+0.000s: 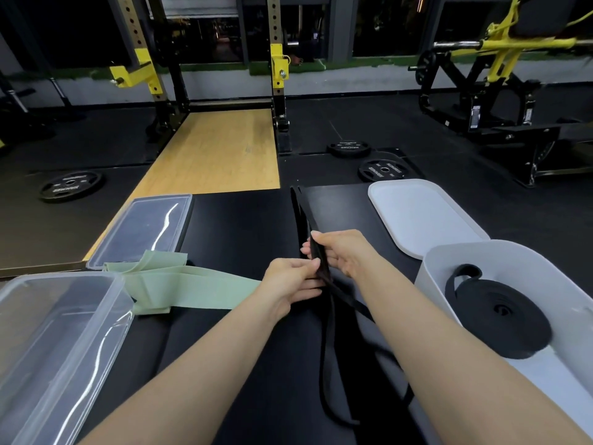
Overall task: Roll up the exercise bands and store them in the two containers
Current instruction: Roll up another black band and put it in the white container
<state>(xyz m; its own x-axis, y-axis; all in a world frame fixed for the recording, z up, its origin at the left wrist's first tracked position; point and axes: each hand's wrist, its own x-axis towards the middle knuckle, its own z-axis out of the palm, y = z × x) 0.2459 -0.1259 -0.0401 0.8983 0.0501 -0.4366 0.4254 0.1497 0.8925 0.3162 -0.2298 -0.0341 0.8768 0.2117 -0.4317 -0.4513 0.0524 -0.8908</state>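
Observation:
Both my hands hold a long black exercise band [322, 261] over the black mat. My left hand [293, 282] pinches it from the left, and my right hand [340, 253] grips it from the right. One end of the band reaches away up the mat, and the other trails down between my forearms. A pale green band [179, 285] lies flat and loose left of my hands. On the right, the white container [449, 261] holds a rolled black band [500, 316]. The clear container [61, 319] at the left holds nothing that I can see.
A clear lid [144, 226] lies beyond the green band, and a white lid [420, 213] beyond the white container. Weight plates [70, 186] [383, 170] rest on the floor. A squat rack [276, 78] with a wooden platform stands ahead, another machine [481, 91] at the right.

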